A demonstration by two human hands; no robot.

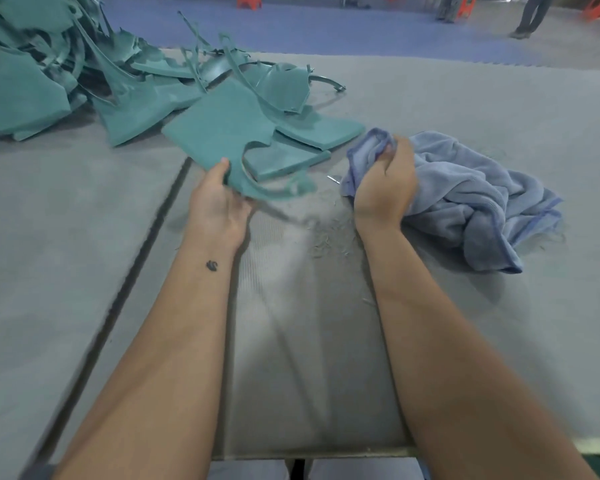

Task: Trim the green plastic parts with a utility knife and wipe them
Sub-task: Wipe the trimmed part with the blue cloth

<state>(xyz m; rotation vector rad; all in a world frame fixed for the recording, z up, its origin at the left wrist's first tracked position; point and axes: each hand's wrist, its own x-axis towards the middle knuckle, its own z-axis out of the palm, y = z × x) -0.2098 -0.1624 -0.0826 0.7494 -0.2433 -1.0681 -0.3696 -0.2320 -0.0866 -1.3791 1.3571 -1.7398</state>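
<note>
Status: wipe step about to start on one part, trimming apparently done on it, judging by the shavings (329, 233) scattered on the worktop (465, 109) between the hands. Left hand (219, 199) holds a green plastic part (219, 133) by its near edge, thumb on top, fingers curled under; the part is lifted and tilted, a thin trailing strip blurred. Right hand (385, 181) grips a bunched corner of the blue cloth (465, 188), the rest heaped on the worktop just right of it. A few flat green pieces (312, 136) lie just beyond the held part. Big pile of green parts (49, 74) at far left; can't tell whether finished or waiting. Utility knife not clearly visible; small metallic glint near the cloth, too small to call.
</note>
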